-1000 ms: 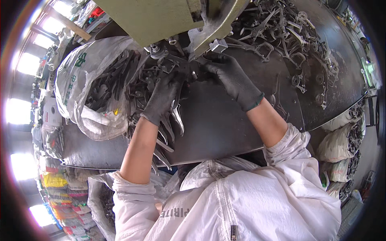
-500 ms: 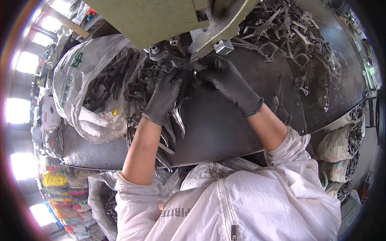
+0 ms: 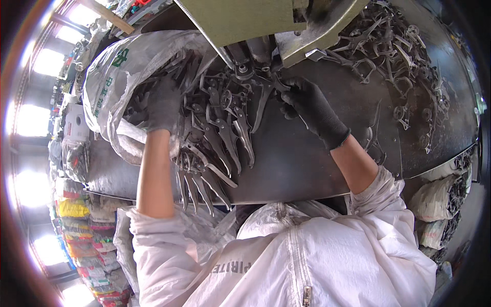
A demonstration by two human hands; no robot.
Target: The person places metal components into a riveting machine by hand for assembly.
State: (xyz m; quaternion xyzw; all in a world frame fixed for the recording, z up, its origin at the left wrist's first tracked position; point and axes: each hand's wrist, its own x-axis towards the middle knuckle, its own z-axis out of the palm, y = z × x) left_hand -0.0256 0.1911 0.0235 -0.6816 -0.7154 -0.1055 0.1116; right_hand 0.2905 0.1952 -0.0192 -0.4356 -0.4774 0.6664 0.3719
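My right hand (image 3: pixel 313 108), in a dark knit glove, pinches a grey metal tool part (image 3: pixel 263 102) with a long curved arm, under the head of a green press-like machine (image 3: pixel 240 23). My left hand (image 3: pixel 164 102), gloved too, reaches into the mouth of a white woven sack (image 3: pixel 105 77). Dark metal strips (image 3: pixel 190 71) lie in the sack around it. Motion smears the left fingers, so I cannot make out whether they hold one. Between my hands lies a heap of plier-like metal tool parts (image 3: pixel 220 133), their curved handles pointing toward me.
A pile of loose silvery metal parts (image 3: pixel 388 51) covers the far right of the dark metal table (image 3: pixel 291 163). Some handles overhang the table's near edge. Filled sacks (image 3: pixel 434 197) stand at the right, and stacked colourful bags (image 3: pixel 76 230) line the left.
My left hand has left the machine and moved left into the sack. My right hand stays by the machine head with the metal part. The view has shifted slightly.
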